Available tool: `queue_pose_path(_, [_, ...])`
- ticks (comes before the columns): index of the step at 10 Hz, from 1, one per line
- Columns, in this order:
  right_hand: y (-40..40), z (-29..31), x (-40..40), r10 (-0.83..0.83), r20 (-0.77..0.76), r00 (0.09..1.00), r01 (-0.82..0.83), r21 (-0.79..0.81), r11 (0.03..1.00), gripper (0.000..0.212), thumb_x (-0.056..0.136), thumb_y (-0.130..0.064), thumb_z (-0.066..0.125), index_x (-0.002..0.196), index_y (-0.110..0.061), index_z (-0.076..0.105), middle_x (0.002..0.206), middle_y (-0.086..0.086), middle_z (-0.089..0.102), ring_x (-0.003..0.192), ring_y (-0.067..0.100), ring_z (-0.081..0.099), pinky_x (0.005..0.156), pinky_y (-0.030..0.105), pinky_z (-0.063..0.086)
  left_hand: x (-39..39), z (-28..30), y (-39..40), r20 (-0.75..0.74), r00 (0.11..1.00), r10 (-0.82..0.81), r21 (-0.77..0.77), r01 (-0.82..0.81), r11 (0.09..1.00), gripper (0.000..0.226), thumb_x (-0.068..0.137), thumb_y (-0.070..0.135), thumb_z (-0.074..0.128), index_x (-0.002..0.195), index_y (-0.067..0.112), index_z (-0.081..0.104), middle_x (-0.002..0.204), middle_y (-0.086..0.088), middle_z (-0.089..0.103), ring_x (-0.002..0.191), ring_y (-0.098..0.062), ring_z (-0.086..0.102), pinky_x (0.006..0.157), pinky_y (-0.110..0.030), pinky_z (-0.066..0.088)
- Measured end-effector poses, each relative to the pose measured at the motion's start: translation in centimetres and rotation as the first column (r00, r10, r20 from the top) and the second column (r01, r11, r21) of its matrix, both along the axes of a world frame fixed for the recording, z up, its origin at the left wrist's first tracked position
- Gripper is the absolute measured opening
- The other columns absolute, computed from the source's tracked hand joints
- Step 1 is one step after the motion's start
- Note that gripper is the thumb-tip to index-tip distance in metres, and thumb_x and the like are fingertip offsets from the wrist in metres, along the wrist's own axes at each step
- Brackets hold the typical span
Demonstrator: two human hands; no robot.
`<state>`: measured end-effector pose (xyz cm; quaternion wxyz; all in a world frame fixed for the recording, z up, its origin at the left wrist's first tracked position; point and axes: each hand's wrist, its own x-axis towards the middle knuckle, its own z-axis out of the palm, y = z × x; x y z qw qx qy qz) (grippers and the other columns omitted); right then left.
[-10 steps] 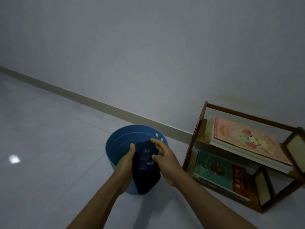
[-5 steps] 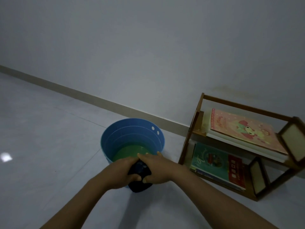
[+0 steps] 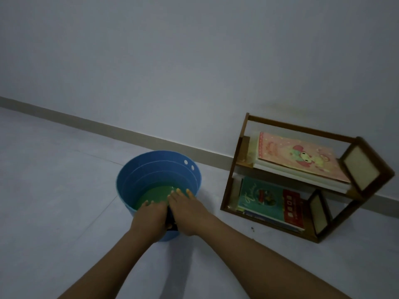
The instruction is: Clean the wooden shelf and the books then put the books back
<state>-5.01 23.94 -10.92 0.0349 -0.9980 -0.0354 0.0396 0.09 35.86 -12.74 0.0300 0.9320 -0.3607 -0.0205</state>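
Observation:
A small two-tier wooden shelf [image 3: 241, 147] stands on the floor against the wall at the right. A pink book [image 3: 300, 158] lies flat on a stack on its upper tier, and a teal and red book [image 3: 267, 199] lies on the lower tier. My left hand [image 3: 149, 219] and my right hand [image 3: 187, 212] press together over the near rim of a blue bucket [image 3: 155, 167], squeezing a dark cloth [image 3: 170, 223] between them. Only a sliver of the cloth shows.
The bucket holds greenish water [image 3: 153, 195] and stands on the pale tiled floor [image 3: 54, 190] left of the shelf. A grey skirting board [image 3: 108, 128] runs along the wall behind. A small dark speck [image 3: 252, 228] lies on the floor before the shelf.
The cloth hung spread between my hands above the bucket; now both hands have closed on it and bunched it tight at the bucket's near rim. The view has tilted down slightly.

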Motion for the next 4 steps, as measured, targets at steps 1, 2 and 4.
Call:
queue_pose_path(1, [0.0, 0.1, 0.0, -0.024, -0.025, 0.999, 0.024, 0.002, 1.000, 0.064, 0.082, -0.020, 0.069, 0.136, -0.004, 0.039, 0.144, 0.015, 0.038, 0.140, 0.032, 0.025, 0.118, 0.048, 0.013, -0.1, 0.9, -0.1, -0.059, 0.998, 0.030, 0.049, -0.027, 0.998, 0.043, 0.083, 0.047, 0.060, 0.116, 0.020, 0.057, 0.114, 0.002, 0.067, 0.103, -0.014, 0.063, 0.090, -0.025, 0.048])
queue_pose_path(2, [-0.6, 1.0, -0.5, -0.009, -0.050, 0.999, 0.009, 0.009, 1.000, 0.072, 0.085, -0.021, 0.063, 0.146, -0.007, 0.026, 0.152, 0.014, 0.028, 0.144, 0.031, 0.016, 0.119, 0.050, 0.008, 0.3, 3.3, -0.6, -0.223, 0.974, -0.036, 0.029, 0.043, 0.999, 0.067, 0.082, 0.045, 0.060, 0.139, 0.016, 0.038, 0.140, -0.001, 0.048, 0.126, -0.017, 0.049, 0.104, -0.029, 0.041])
queue_pose_path(4, [-7.0, 5.3, -2.0, -0.077, -0.052, 0.996, 0.082, 0.088, 0.993, 0.074, 0.100, -0.040, 0.041, 0.152, -0.007, 0.000, 0.161, 0.011, -0.004, 0.148, 0.022, -0.006, 0.120, 0.045, -0.001, 1.7, 8.2, -5.0, -0.164, 0.985, -0.062, 0.117, 0.082, 0.990, 0.089, 0.097, 0.045, 0.043, 0.150, 0.003, -0.015, 0.160, -0.011, -0.018, 0.148, -0.024, -0.014, 0.120, -0.044, 0.005])
